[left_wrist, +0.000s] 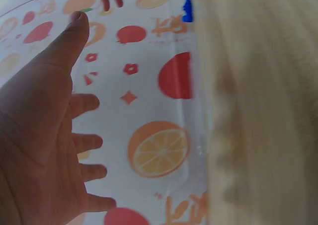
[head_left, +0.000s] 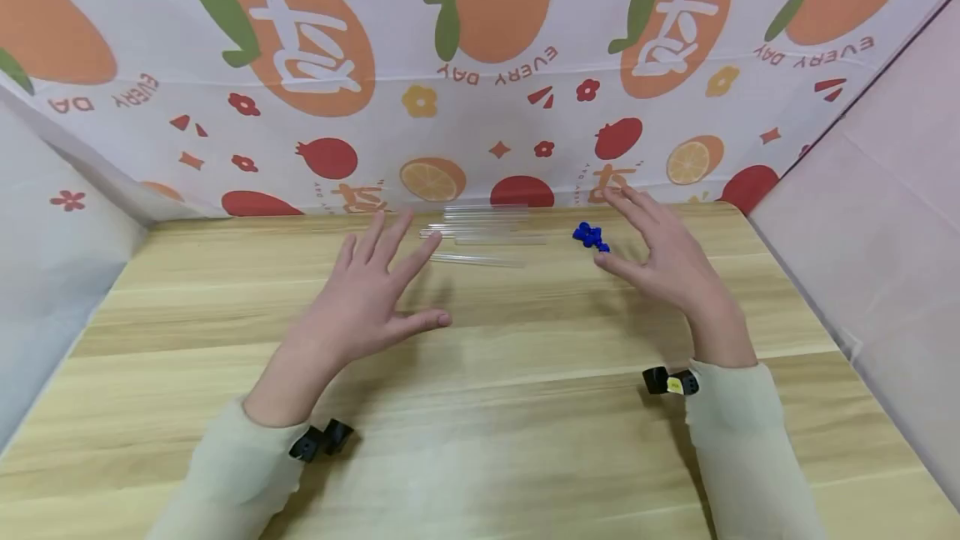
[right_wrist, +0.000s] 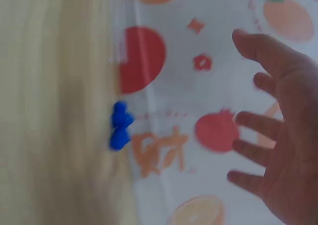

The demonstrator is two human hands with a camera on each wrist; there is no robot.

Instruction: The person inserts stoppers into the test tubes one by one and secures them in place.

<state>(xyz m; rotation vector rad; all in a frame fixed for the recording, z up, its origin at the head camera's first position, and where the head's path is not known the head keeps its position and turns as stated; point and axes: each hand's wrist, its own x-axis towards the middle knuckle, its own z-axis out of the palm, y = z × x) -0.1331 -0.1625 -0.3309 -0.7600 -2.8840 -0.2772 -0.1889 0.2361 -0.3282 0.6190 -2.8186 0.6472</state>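
Observation:
My left hand (head_left: 367,298) hovers over the wooden table with its fingers spread and nothing in them. Just beyond its fingertips lie several clear, thin tubes or rods (head_left: 487,227), side by side near the back edge. One of them, a clear rod (head_left: 480,260), lies a little closer to me. My right hand (head_left: 663,252) is also spread and holds nothing; its thumb tip overlaps the near end of a small cluster of blue knobbly pieces (head_left: 588,235) in the head view. In the right wrist view the blue pieces (right_wrist: 119,125) stand apart from the fingers.
A white cloth (head_left: 495,123) printed with fruit hangs behind the table's back edge. Pale side walls (head_left: 862,215) stand to the left and right. The wood-grain table (head_left: 480,423) stretches toward me between both forearms, each with a black wrist camera (head_left: 322,440).

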